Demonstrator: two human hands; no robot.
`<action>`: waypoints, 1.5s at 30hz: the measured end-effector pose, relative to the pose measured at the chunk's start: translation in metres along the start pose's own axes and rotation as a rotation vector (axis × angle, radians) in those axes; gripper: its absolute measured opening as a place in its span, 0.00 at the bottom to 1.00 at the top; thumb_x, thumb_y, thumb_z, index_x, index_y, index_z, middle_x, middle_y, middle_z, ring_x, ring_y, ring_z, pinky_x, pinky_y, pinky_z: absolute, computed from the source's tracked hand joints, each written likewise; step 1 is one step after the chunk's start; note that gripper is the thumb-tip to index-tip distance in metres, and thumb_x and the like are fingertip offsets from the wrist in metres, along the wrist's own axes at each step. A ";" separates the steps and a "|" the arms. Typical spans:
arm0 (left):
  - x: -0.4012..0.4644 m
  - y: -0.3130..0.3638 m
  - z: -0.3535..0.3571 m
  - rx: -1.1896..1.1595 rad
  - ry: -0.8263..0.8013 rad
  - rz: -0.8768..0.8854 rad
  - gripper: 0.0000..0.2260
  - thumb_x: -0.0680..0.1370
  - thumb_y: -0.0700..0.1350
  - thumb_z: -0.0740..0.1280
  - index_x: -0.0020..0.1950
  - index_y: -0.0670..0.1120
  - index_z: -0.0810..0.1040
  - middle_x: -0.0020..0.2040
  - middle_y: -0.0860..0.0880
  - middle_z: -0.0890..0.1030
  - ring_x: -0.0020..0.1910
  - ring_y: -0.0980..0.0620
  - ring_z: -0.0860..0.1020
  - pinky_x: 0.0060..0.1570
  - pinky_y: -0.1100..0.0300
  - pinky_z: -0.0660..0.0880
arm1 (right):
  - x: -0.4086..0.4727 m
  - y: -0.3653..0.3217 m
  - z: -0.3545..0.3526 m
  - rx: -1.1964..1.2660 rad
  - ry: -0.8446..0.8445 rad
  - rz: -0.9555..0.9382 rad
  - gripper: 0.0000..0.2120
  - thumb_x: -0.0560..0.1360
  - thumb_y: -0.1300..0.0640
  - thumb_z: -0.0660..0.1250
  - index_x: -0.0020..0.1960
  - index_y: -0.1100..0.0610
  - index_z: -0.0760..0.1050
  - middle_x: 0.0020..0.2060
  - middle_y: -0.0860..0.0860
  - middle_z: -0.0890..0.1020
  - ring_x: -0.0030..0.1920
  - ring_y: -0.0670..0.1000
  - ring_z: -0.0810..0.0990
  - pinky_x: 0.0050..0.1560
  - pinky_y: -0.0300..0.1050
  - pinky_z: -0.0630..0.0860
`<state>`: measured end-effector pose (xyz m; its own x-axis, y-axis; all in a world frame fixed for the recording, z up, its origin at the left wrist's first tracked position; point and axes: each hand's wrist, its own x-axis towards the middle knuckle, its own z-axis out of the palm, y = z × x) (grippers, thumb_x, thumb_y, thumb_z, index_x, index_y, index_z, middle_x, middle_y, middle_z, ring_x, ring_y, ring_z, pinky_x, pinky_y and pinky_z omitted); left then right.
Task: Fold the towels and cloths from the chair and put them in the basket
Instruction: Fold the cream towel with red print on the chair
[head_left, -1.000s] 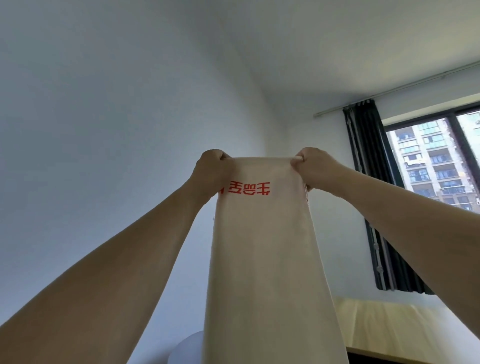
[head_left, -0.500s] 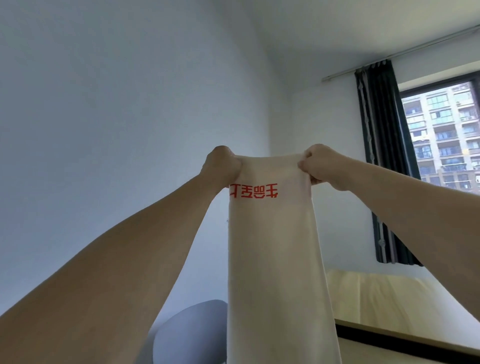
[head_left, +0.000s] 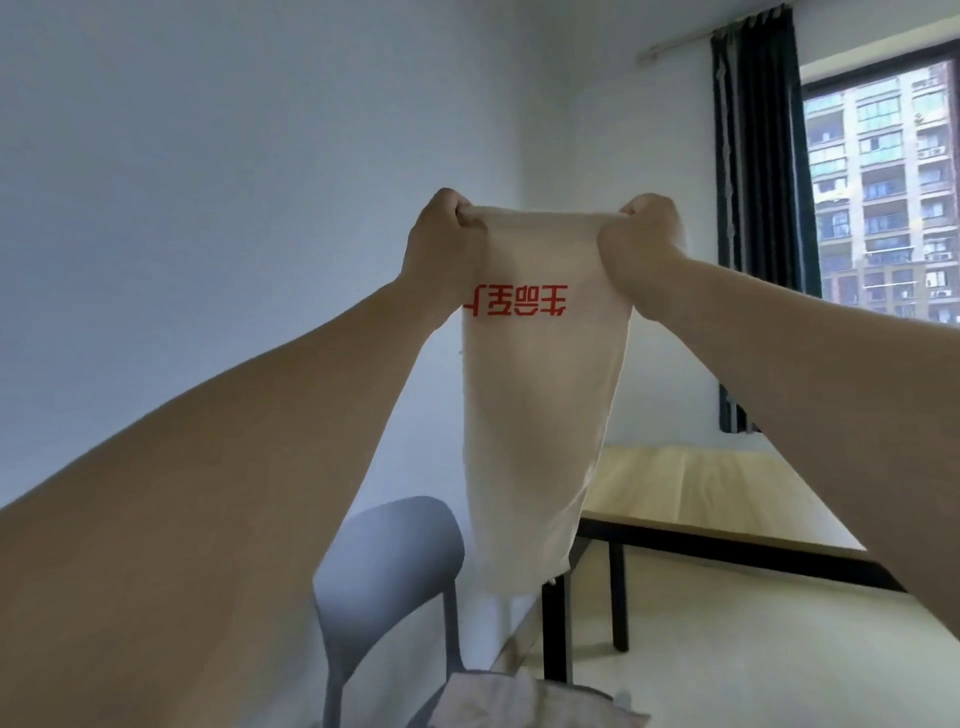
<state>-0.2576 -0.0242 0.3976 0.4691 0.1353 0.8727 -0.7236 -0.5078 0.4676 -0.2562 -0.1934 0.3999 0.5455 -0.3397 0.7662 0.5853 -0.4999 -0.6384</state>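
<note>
A cream cloth (head_left: 535, 441) with upside-down red lettering hangs full length in front of me, held up at arm's length. My left hand (head_left: 439, 249) grips its top left corner and my right hand (head_left: 641, 249) grips its top right corner, fingers curled round the bunched edge. Below the cloth stands a grey chair (head_left: 389, 566), its back showing. A pile of pale cloths (head_left: 524, 701) lies at the bottom edge of the view, on what seems to be the chair's seat. No basket is in view.
A light wooden table (head_left: 691, 483) with black legs stands to the right, against the wall. A dark curtain (head_left: 753, 156) hangs beside a window (head_left: 883, 197) at the far right. Pale floor (head_left: 753, 649) stretches under the table.
My head has tipped downward, so the chair, the cloth's lower end and the pile have come into view. My hands have kept their hold on the top corners.
</note>
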 end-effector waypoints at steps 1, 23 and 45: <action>-0.014 -0.004 0.003 -0.044 -0.015 -0.084 0.06 0.75 0.36 0.53 0.46 0.44 0.68 0.38 0.52 0.68 0.37 0.54 0.65 0.36 0.62 0.64 | -0.012 0.007 -0.002 -0.003 -0.048 0.069 0.07 0.72 0.65 0.54 0.42 0.57 0.69 0.35 0.50 0.69 0.33 0.49 0.66 0.31 0.42 0.66; -0.377 -0.249 0.079 0.219 -0.828 -0.965 0.08 0.79 0.44 0.59 0.52 0.45 0.77 0.43 0.48 0.78 0.44 0.47 0.77 0.44 0.54 0.76 | -0.280 0.298 0.040 -0.409 -1.247 0.983 0.20 0.71 0.73 0.55 0.60 0.59 0.66 0.50 0.61 0.80 0.48 0.60 0.83 0.42 0.51 0.83; -0.349 -0.470 0.191 0.051 -0.611 -0.973 0.10 0.73 0.45 0.57 0.37 0.49 0.76 0.37 0.47 0.79 0.40 0.47 0.79 0.42 0.51 0.75 | -0.247 0.503 0.209 -0.041 -0.936 1.007 0.10 0.71 0.64 0.67 0.52 0.60 0.75 0.51 0.61 0.82 0.51 0.61 0.82 0.55 0.59 0.80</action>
<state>0.0157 0.0047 -0.1539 0.9953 0.0612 -0.0754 0.0950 -0.4502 0.8879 0.0284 -0.1940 -0.1258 0.9260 0.0845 -0.3679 -0.3094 -0.3885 -0.8680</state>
